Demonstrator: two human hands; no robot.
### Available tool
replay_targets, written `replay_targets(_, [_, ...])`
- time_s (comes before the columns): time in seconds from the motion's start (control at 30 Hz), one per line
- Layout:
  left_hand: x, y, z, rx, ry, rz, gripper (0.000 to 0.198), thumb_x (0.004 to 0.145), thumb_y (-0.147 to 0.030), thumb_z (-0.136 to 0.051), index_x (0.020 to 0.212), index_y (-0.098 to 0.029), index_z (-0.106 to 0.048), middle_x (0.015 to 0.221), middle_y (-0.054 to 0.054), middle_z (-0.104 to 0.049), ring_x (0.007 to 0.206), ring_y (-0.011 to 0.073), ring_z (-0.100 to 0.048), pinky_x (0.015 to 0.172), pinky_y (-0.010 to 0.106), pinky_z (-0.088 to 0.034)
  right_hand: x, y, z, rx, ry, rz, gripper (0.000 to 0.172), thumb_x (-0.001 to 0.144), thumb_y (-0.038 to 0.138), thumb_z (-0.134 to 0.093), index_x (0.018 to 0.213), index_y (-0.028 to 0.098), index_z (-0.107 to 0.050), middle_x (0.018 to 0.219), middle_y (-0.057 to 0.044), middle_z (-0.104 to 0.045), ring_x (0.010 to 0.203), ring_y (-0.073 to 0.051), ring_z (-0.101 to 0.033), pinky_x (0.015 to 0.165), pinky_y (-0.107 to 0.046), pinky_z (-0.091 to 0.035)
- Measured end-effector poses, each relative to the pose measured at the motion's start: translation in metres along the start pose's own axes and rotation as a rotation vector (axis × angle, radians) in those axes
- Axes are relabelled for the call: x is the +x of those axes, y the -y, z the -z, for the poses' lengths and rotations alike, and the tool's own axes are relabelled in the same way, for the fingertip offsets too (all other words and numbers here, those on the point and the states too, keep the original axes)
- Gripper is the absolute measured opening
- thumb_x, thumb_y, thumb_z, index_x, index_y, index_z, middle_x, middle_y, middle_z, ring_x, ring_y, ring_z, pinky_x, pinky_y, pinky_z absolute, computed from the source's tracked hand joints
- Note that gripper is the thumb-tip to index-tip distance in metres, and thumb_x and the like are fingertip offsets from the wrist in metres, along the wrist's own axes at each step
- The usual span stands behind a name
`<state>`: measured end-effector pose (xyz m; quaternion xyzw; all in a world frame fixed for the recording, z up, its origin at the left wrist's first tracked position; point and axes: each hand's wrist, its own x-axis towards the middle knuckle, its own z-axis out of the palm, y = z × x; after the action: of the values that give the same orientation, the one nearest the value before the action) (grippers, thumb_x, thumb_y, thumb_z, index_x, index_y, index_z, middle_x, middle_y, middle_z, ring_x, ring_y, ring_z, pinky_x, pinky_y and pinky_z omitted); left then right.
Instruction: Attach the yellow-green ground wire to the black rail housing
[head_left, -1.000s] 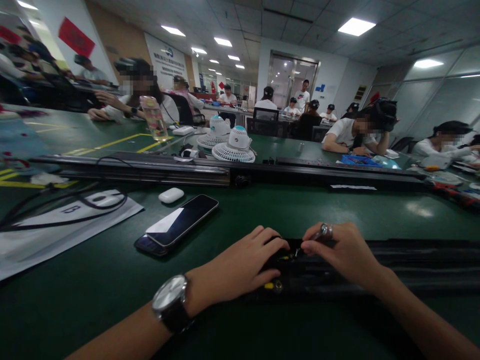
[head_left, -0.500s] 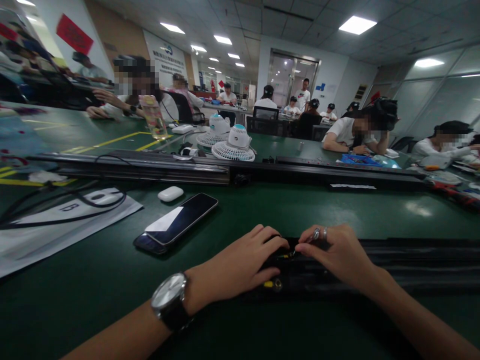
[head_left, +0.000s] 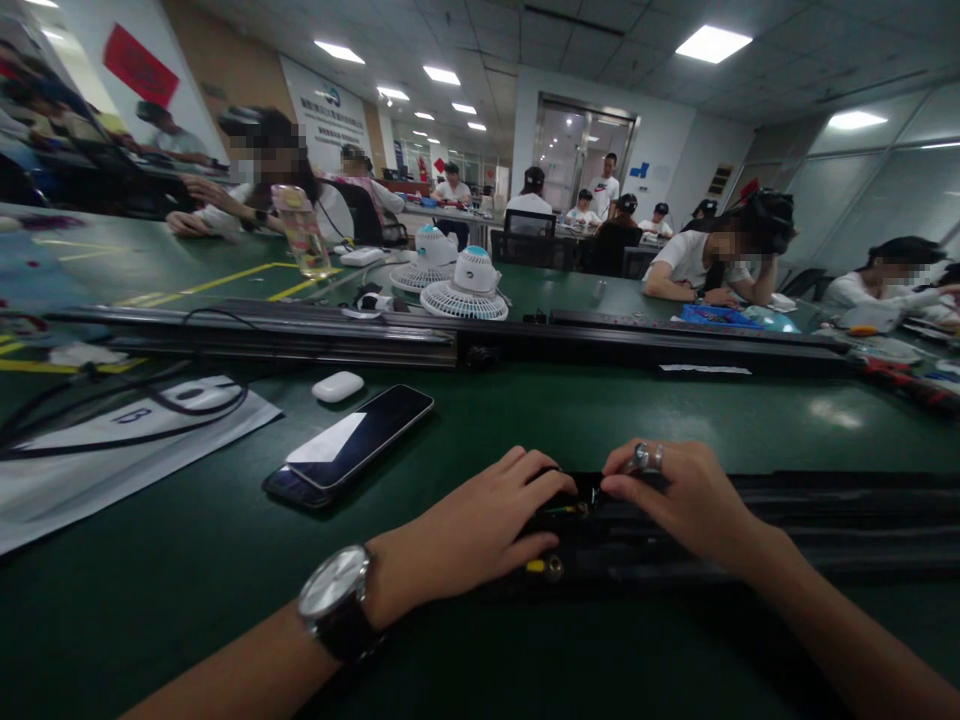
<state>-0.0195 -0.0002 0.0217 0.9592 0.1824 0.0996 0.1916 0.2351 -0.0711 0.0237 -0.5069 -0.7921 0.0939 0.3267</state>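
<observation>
A long black rail point(head_left: 847, 515) lies across the table in front of me, its left end under my hands. My left hand point(head_left: 495, 515) holds that end, fingers bent over the far side and thumb on the near side. My right hand point(head_left: 690, 495) is closed in a pinch of thumb and index finger just right of my left fingertips. A tiny shiny metal piece point(head_left: 596, 494) shows at the pinch; its kind is too small to tell. Near my left thumb sits a brass-coloured ring terminal point(head_left: 553, 568) with a yellow sleeve. A short yellow-green wire point(head_left: 564, 511) shows between the hands.
To the left lie two stacked phones point(head_left: 367, 435), a white earbud case point(head_left: 337, 387) and a white sheet point(head_left: 187, 440) with black cable. More long rails point(head_left: 337, 340) span the table, with white fans point(head_left: 466, 285) and a bottle point(head_left: 301, 232) behind. Other people sit around.
My right hand has moved slightly right and up, its pinch now a little farther from my left fingers. My left hand keeps its place on the rail.
</observation>
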Motion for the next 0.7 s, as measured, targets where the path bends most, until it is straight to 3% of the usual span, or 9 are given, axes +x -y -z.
replay_targets(0.23, [0.0, -0.0003, 0.0004, 0.006, -0.017, -0.012, 0.042, 0.094, -0.026, -0.066, 0.133, -0.026, -0.051, 0.134, 0.008, -0.052, 0.124, 0.0242, -0.05, 0.106, 0.041, -0.046, 0.001, 0.0046, -0.0019, 0.019, 0.023, -0.008, 0.012, 0.098, 0.028, -0.064, 0.091, 0.022, -0.073, 0.086, 0.0, -0.076, 0.074, -0.017, -0.071, 0.068, -0.026, -0.05])
replay_targets(0.7, [-0.0004, 0.0011, -0.001, 0.001, -0.042, -0.038, 0.041, 0.095, -0.029, -0.064, 0.133, -0.025, -0.052, 0.132, 0.008, -0.054, 0.121, 0.024, -0.051, 0.103, 0.04, -0.046, -0.0015, 0.0079, -0.0077, 0.015, -0.057, -0.029, 0.015, 0.094, 0.034, -0.07, 0.087, 0.021, -0.073, 0.073, 0.002, -0.075, 0.061, -0.014, -0.068, 0.058, -0.025, -0.047])
